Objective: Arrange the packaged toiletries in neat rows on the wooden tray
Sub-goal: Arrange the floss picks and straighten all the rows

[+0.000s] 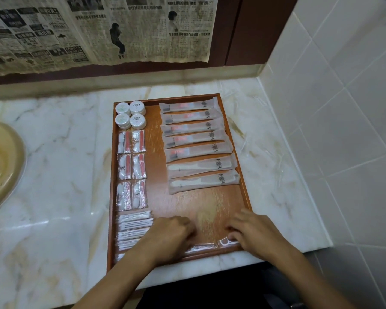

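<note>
So the wooden tray (156, 166) sits on a marble counter (54, 152), pushed toward the tiled corner on the right, and it's mostly filled already. Back left corner has four round white packets (130, 114) in a two-by-two block. Right below those, six little clear sachets (132, 170) with white and red stuff inside, lined up in two columns of three. Nearer the front on that same side there's a stack of cotton swab packs (134, 228), lying crosswise. The right half has a column of long frosted sleeves (198, 143), seven that I can count, each with a small dark emblem near its right end; the top five show something red and dark inside, the bottom two something white. Both hands are down at the front edge of the tray. The left hand (172, 235) has its fingers curled under, knuckles up, and I honestly can't tell whether it's got anything in it. The right hand (252, 233) is pressing its fingertips onto a clear plastic packet (226, 243) lying along the front rim. Old newspaper (98, 30) is stuck on the wall behind, and a beige basin (2, 161) peeks in at the left.
</note>
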The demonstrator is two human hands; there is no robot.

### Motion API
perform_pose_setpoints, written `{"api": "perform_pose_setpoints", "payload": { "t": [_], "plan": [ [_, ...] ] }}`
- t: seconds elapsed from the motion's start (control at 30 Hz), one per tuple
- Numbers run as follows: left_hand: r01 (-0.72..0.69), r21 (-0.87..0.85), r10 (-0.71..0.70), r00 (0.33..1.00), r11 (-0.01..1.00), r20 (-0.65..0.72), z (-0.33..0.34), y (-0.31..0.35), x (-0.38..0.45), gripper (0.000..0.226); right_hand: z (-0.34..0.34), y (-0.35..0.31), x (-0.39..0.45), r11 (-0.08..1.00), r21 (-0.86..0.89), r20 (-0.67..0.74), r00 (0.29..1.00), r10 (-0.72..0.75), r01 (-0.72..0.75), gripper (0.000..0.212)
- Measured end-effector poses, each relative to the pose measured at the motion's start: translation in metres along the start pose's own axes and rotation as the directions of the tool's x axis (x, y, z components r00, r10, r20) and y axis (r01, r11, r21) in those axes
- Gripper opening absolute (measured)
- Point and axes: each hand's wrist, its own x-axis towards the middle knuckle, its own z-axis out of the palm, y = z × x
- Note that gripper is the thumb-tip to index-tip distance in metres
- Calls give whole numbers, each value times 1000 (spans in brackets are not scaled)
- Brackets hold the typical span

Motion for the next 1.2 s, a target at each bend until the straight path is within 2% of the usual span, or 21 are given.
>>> {"api": "perform_pose_setpoints", "payload": {
  "t": [0.2, 0.4, 0.53, 0.63, 0.73, 0.83, 0.93, 1.03, 1.2],
  "plan": [
    [-14, 110, 3, 994, 994, 108, 2, 9, 5, 22, 9, -6, -2, 992, -107, 71, 996, -58, 65, 14],
    [76, 39, -82, 981, 996, 176, 5, 10, 6, 13, 4, -10, -1, 995, -81, 127, 991, -50, 60, 14],
    [105, -32, -96, 973, 994, 209, -1, 12, 9, 5, -2, -13, 3, 1000, -25, 143, 990, -15, 19, 12],
    [97, -71, -81, 975, 993, 205, -5, 10, 10, 4, -13, -16, 10, 995, 96, 116, 993, 31, -43, 13],
    [153, -94, -140, 982, 984, 131, -13, 1, 15, 5, -27, -14, 26, 981, 156, 52, 993, 105, -112, 13],
    [192, -18, -193, 981, 981, -23, -24, -14, 29, 10, -35, -9, 44, 979, 141, -53, 986, 159, -150, 8],
    [186, 67, -177, 976, 980, -123, -30, -21, 39, 15, -35, -9, 59, 980, 130, -99, 981, 167, -153, 10],
    [182, 188, -152, 975, 965, -165, -31, -17, 43, 20, -29, -10, 66, 987, 82, -145, 979, 146, -135, 13],
    [230, 285, -183, 966, 931, -182, -29, -9, 43, 23, -16, -7, 67, 992, 4, -254, 960, 121, -124, 12]
  ]
}}
